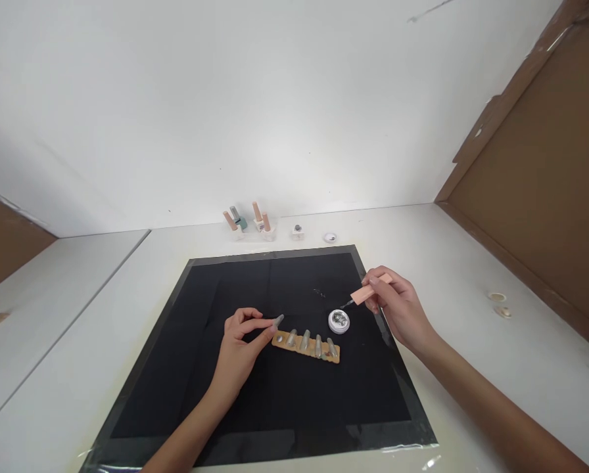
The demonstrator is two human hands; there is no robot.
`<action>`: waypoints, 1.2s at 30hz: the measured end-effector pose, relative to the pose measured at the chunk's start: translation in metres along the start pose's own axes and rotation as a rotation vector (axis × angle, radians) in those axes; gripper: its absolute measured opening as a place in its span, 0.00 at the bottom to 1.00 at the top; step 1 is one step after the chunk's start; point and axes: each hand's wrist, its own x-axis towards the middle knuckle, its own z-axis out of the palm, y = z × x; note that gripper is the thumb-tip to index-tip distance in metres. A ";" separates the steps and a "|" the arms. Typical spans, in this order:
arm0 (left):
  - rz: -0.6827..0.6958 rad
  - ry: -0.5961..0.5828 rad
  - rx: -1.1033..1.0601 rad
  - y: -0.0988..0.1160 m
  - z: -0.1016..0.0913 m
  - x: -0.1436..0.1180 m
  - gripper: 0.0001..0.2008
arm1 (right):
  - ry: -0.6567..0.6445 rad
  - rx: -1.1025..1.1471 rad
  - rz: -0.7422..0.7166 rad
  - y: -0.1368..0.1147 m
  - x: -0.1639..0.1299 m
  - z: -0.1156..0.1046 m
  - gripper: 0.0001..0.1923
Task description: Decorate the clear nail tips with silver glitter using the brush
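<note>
- While the left hand [240, 341] pinches a single nail tip [277, 320] between thumb and forefinger, just above the left end of the tan strip [307, 346], the tip looks thin, light and glossy; it probably slips easily and is best held by its edges.
- Four or so more tips stand in a row on that strip, which lies flat near the middle of the black mat [275, 407].
- Right hand [398, 305]: its fingers are closed around a peach-coloured brush handle [368, 291], the fine dark point aimed down at the small round white pot [338, 321] just right of the strip. The handle seems stiff and light; the pot is small and would likely tip or skid if nudged.
- Beneath the mat is a smooth white worktop [472, 263].
- At the far edge, by the white wall, stand small bottles [249, 222] and tiny pots [297, 230]; a brown panel [536, 184] closes the right side.
</note>
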 end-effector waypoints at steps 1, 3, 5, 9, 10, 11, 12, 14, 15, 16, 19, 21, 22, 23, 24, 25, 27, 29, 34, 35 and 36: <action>-0.006 0.007 0.001 -0.001 0.000 -0.001 0.02 | 0.001 -0.003 0.001 0.000 0.000 0.000 0.14; -0.019 0.008 -0.013 -0.001 -0.001 -0.002 0.03 | 0.003 -0.014 0.007 -0.002 0.000 0.000 0.14; -0.034 0.000 -0.044 -0.001 -0.002 -0.003 0.05 | 0.005 -0.028 0.010 -0.003 0.000 0.001 0.13; -0.070 -0.004 -0.113 0.001 -0.007 -0.004 0.06 | 0.010 -0.047 0.005 -0.004 -0.001 0.001 0.14; -0.080 -0.002 -0.127 0.002 -0.007 -0.004 0.06 | 0.009 -0.045 0.005 -0.004 -0.001 0.001 0.14; -0.089 0.002 -0.139 0.003 -0.008 -0.004 0.06 | 0.009 -0.041 0.006 -0.004 -0.001 0.001 0.14; -0.097 0.007 -0.152 0.004 -0.008 -0.004 0.06 | 0.007 -0.038 0.008 -0.004 -0.001 0.001 0.14; -0.106 0.013 -0.175 0.006 -0.008 -0.004 0.05 | 0.001 -0.037 0.013 -0.004 -0.001 0.001 0.14; -0.108 0.012 -0.185 0.007 -0.008 -0.004 0.05 | -0.002 -0.037 0.014 -0.004 -0.001 0.001 0.14; -0.109 0.009 -0.196 0.008 -0.008 -0.004 0.06 | -0.004 -0.036 0.015 -0.004 0.000 0.001 0.14; -0.113 0.002 -0.222 0.010 -0.008 -0.005 0.06 | -0.012 -0.032 0.015 -0.004 0.000 0.001 0.13; -0.115 0.004 -0.229 0.010 -0.008 -0.005 0.07 | -0.019 -0.033 0.015 -0.003 0.000 0.000 0.13; -0.113 0.007 -0.227 0.010 -0.008 -0.005 0.07 | -0.021 -0.034 0.016 -0.002 0.000 0.000 0.13; -0.108 0.008 -0.220 0.009 -0.008 -0.005 0.08 | -0.022 -0.035 0.016 -0.002 0.000 -0.001 0.13; -0.102 0.008 -0.208 0.008 -0.007 -0.005 0.08 | -0.021 -0.036 0.017 -0.002 0.000 -0.001 0.13; -0.094 0.005 -0.194 0.007 -0.005 -0.006 0.08 | -0.018 -0.037 0.017 -0.002 0.000 -0.001 0.13; -0.078 -0.008 -0.165 0.005 -0.003 -0.006 0.08 | -0.015 -0.042 0.017 -0.003 0.000 0.000 0.14; -0.058 -0.020 -0.123 0.004 0.000 -0.006 0.08 | -0.016 -0.045 0.016 -0.003 0.000 0.001 0.14; 0.001 -0.049 0.033 0.005 0.003 -0.005 0.08 | -0.009 -0.064 0.013 -0.004 0.001 0.002 0.14; 0.003 -0.056 0.040 0.006 0.003 -0.004 0.07 | -0.008 -0.066 0.012 -0.003 0.001 0.002 0.15; 0.003 -0.063 0.043 0.006 0.004 -0.004 0.06 | -0.007 -0.068 0.011 -0.003 0.001 0.002 0.15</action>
